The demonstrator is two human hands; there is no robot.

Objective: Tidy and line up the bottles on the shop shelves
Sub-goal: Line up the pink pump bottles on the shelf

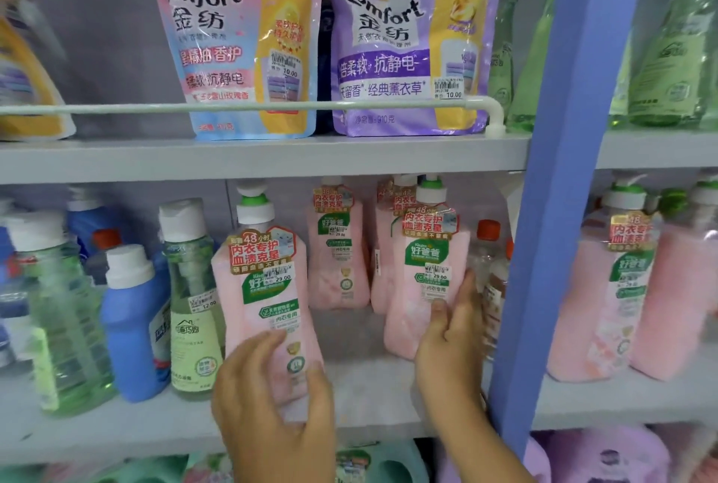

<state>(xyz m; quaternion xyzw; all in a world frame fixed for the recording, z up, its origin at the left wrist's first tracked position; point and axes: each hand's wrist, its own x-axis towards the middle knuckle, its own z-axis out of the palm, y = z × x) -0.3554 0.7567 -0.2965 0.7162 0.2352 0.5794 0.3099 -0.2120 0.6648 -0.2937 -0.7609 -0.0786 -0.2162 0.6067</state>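
Head view: on the middle shelf (373, 397), the left hand (272, 401) grips the base of a pink bottle (268, 300) at the front edge. The right hand (452, 335) clasps a second pink bottle (423, 280) near the blue post (551, 210). More pink bottles (338, 257) stand behind.

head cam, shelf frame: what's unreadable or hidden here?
- Head view: base of the front pink bottle, covered by the left hand.
- Right side of the second pink bottle, behind the right hand.
- Rear pink bottles: blurred labels, tops cut by the shelf edge.
- Bottom-shelf bottles: cut off by the frame edge.
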